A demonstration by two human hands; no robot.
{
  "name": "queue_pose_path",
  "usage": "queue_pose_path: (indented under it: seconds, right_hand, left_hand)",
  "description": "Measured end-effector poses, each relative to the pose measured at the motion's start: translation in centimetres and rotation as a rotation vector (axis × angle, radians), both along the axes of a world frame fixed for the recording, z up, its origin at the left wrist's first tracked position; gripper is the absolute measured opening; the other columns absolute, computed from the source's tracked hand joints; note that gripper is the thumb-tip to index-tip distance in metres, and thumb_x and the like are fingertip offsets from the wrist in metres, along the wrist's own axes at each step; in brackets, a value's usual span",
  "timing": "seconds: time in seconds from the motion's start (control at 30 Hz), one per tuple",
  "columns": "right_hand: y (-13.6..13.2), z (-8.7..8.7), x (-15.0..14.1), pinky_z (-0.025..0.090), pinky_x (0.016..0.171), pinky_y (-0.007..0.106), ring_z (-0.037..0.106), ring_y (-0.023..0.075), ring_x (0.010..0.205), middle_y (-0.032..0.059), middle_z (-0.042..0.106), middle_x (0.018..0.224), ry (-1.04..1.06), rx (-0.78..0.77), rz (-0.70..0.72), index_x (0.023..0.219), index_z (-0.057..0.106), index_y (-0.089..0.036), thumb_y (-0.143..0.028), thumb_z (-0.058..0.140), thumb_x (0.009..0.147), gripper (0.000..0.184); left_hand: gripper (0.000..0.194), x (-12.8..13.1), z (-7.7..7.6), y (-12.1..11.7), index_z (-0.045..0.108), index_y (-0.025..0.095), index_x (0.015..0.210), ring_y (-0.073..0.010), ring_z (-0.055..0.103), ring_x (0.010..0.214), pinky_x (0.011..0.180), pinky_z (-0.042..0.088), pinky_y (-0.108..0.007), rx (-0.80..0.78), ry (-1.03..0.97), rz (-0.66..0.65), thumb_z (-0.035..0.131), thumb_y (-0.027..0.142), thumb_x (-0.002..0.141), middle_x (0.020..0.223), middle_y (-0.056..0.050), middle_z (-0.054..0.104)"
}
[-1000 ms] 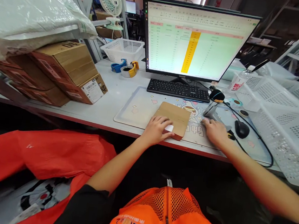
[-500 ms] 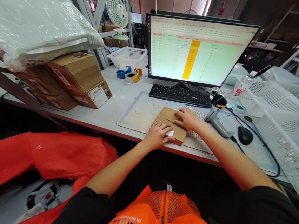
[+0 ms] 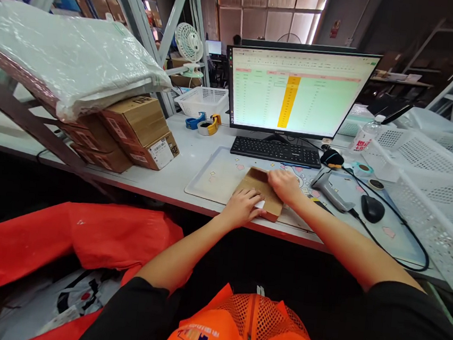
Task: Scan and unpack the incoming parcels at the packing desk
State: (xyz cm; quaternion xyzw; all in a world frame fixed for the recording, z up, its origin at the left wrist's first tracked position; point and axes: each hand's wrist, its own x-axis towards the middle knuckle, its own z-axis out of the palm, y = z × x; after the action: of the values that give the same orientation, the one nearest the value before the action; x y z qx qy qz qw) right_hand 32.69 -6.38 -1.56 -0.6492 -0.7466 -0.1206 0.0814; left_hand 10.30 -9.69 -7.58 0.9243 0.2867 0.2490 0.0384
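Both hands [image 3: 242, 208] [image 3: 284, 187] lie palm-down on a flat cardboard box [image 3: 257, 177].

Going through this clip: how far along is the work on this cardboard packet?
Already looks done: labelled cartons sit stacked at the desk's left end. In hand: the left hand and right hand rest on a flat kraft cardboard packet on the desk mat. Left: the barcode scanner lies on the mat, clear of both hands. Whether the packet is sealed or scanned cannot be told.
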Motion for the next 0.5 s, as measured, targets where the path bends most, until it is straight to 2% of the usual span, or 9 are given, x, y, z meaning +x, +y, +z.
queue_pose_path:
  seconds: [0.1,0.17,0.23,0.3,0.33,0.4,0.43,0.5]
  right_hand:
    - [2.4,2.4,1.9,0.043,0.095,0.040,0.063,0.0346,0.116,0.0288,0.070,0.126,0.066,0.037,-0.136,0.124,0.069,-0.006,-0.027,0.037,0.109,0.042]
    - [3.5,3.1,2.8,0.045,0.094,0.039,0.066,0.0334,0.113,0.0260,0.072,0.123,0.109,0.001,-0.181,0.121,0.072,-0.009,-0.032,0.041,0.109,0.041]
    - [4.0,2.6,3.1,0.046,0.091,0.036,0.070,0.0300,0.107,0.0220,0.076,0.118,0.149,-0.053,-0.206,0.120,0.073,-0.012,-0.036,0.039,0.111,0.042]
    - [4.1,1.3,3.1,0.048,0.089,0.034,0.072,0.0275,0.105,0.0209,0.076,0.119,0.184,-0.087,-0.237,0.124,0.072,-0.013,-0.037,0.033,0.112,0.047]
    - [4.2,0.5,3.0,0.048,0.089,0.033,0.072,0.0269,0.106,0.0209,0.076,0.121,0.199,-0.100,-0.251,0.125,0.072,-0.013,-0.038,0.031,0.113,0.049]
    - [4.3,-0.7,3.1,0.049,0.089,0.033,0.073,0.0267,0.109,0.0210,0.076,0.123,0.226,-0.125,-0.274,0.123,0.074,-0.013,-0.038,0.028,0.113,0.053]
    - [4.4,-1.0,3.1,0.049,0.090,0.033,0.073,0.0269,0.110,0.0211,0.076,0.123,0.238,-0.136,-0.284,0.122,0.075,-0.014,-0.039,0.029,0.113,0.053]
    - [4.7,-1.4,3.3,0.049,0.091,0.033,0.072,0.0269,0.112,0.0217,0.075,0.125,0.254,-0.150,-0.299,0.122,0.076,-0.014,-0.040,0.029,0.113,0.054]
  left_hand:
    - [0.039,-0.4,0.7,-0.1,0.073,0.023,0.128,-0.0304,0.065,0.119,0.106,0.052,-0.047,0.010,0.011,-0.033,0.073,0.047,0.098,0.130,-0.012,0.071]
    - [0.038,-0.7,1.8,0.5,0.075,0.023,0.124,-0.0291,0.066,0.113,0.103,0.053,-0.044,-0.013,0.048,-0.085,0.074,0.049,0.097,0.122,-0.011,0.072]
    - [0.034,-0.6,3.5,1.8,0.079,0.024,0.115,-0.0273,0.068,0.108,0.100,0.053,-0.040,-0.084,0.134,-0.146,0.072,0.052,0.097,0.113,-0.009,0.073]
    - [0.036,0.0,5.5,3.6,0.080,0.027,0.114,-0.0278,0.068,0.112,0.100,0.053,-0.038,-0.175,0.254,-0.160,0.075,0.056,0.093,0.116,-0.008,0.073]
    - [0.043,0.5,6.5,4.5,0.079,0.029,0.119,-0.0290,0.067,0.117,0.100,0.052,-0.038,-0.219,0.314,-0.141,0.080,0.058,0.087,0.123,-0.008,0.072]
    - [0.070,1.9,8.2,6.1,0.073,0.028,0.132,-0.0316,0.064,0.125,0.100,0.052,-0.037,-0.314,0.450,-0.070,0.089,0.061,0.073,0.137,-0.010,0.068]
    - [0.080,2.7,8.9,6.7,0.071,0.025,0.134,-0.0323,0.064,0.124,0.097,0.052,-0.036,-0.361,0.514,-0.034,0.091,0.062,0.066,0.139,-0.011,0.068]
    - [0.081,4.2,10.0,7.4,0.073,0.019,0.126,-0.0317,0.068,0.111,0.085,0.053,-0.034,-0.434,0.612,0.009,0.091,0.066,0.063,0.128,-0.013,0.073]
